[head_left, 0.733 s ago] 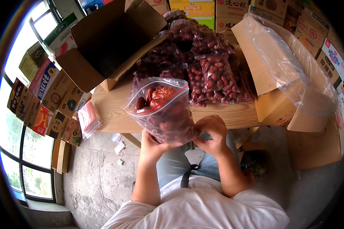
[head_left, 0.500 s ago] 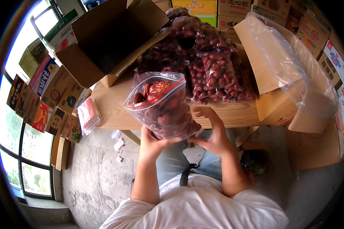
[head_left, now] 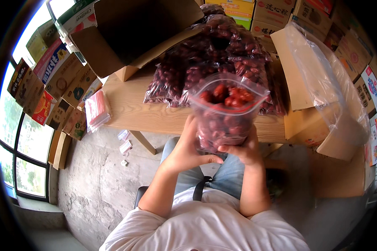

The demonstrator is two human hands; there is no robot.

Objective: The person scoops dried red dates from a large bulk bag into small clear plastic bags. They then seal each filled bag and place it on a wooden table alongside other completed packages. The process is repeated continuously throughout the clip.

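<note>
A clear zip bag of dried red dates (head_left: 225,121) is held up over the table's near edge, its mouth gaping upward with a red strip along it. My right hand (head_left: 248,148) grips the bag's lower right side, thumb across the front. Beside the lower left of the bag is my left hand (head_left: 187,149), open, with its thumb stretched out below the bag and its fingertips partly hidden near the bag's side. Behind, a heap of filled bags of dates (head_left: 165,81) lies on the wooden table (head_left: 130,109).
An open cardboard box (head_left: 98,52) stands at the table's left; another box lined with clear plastic (head_left: 299,75) is at the right. A pack of flat red-edged bags (head_left: 97,111) hangs over the left edge. Scraps (head_left: 125,146) lie on the concrete floor. Stacked cartons (head_left: 272,12) line the back.
The dates bag has moved right, and its mouth has turned. My right hand, open before, has closed on it; my left hand, which held its base, has loosened. The view has shifted slightly.
</note>
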